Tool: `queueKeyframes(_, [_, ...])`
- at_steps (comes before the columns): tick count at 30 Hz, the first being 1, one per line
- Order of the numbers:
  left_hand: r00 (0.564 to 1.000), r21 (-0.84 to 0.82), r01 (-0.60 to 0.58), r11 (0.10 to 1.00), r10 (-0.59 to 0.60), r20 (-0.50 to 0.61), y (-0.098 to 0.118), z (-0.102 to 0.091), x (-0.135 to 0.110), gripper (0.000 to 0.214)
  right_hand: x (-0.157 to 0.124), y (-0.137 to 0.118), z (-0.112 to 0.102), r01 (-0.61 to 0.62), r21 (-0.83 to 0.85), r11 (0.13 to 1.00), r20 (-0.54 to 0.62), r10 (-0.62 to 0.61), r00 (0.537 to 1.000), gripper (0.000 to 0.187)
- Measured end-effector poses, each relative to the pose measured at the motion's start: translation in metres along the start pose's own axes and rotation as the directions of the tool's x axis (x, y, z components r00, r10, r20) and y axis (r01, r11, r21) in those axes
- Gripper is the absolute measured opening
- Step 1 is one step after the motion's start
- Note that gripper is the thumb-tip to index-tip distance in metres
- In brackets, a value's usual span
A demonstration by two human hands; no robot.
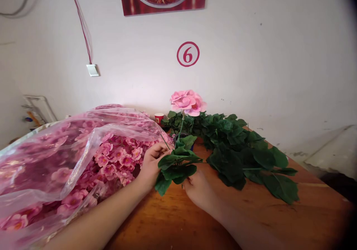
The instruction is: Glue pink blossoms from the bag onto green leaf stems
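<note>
A pink artificial flower (pixel 188 103) stands upright on a thin green stem (pixel 181 128) that runs down to a bunch of green leaves (pixel 180 164) in front of me. My left hand (pixel 153 164) is closed at the left side of the leaves, its fingertips pinched. A thin dark green stem end (pixel 165 141) sticks up past those fingers. Below and to the right of the leaves, my right hand (pixel 196 186) is closed around the lower stem, most of which the leaves and fingers hide.
Left of my hands, a clear plastic bag (pixel 92 138) holds many pink flowers (pixel 119 159). Loose green leaf sprays (pixel 237 149) lie on the wooden table (pixel 173 220) at the right. A red paper cup (pixel 158 118) and dark blue container (pixel 192 145) stand behind.
</note>
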State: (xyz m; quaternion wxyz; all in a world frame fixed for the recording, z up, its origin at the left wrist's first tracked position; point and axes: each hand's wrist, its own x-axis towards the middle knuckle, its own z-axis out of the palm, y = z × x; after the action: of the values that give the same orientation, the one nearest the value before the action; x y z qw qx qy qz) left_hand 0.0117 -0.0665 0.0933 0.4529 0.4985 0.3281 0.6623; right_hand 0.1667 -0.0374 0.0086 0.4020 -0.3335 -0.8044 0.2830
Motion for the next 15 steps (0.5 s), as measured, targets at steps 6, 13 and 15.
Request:
queueKeyframes(6, [0.990, 0.005, 0.112, 0.994, -0.112, 0.091, -0.007, -0.003, -0.005, 0.027, 0.000, -0.002, -0.004, 0.026, -0.066, 0.997, -0.001, -0.026, 1.000, 0.018])
queueKeyframes(13, [0.987, 0.025, 0.080, 0.996, -0.083, 0.139, -0.014, -0.001, -0.006, 0.023, 0.001, 0.001, -0.008, 0.054, -0.081, 0.995, 0.025, -0.052, 0.998, 0.025])
queueKeyframes(15, [0.988, 0.040, 0.067, 0.997, -0.072, 0.133, -0.016, -0.001, -0.006, 0.022, 0.001, 0.004, -0.006, 0.030, -0.068, 0.997, 0.032, -0.028, 0.999, 0.024])
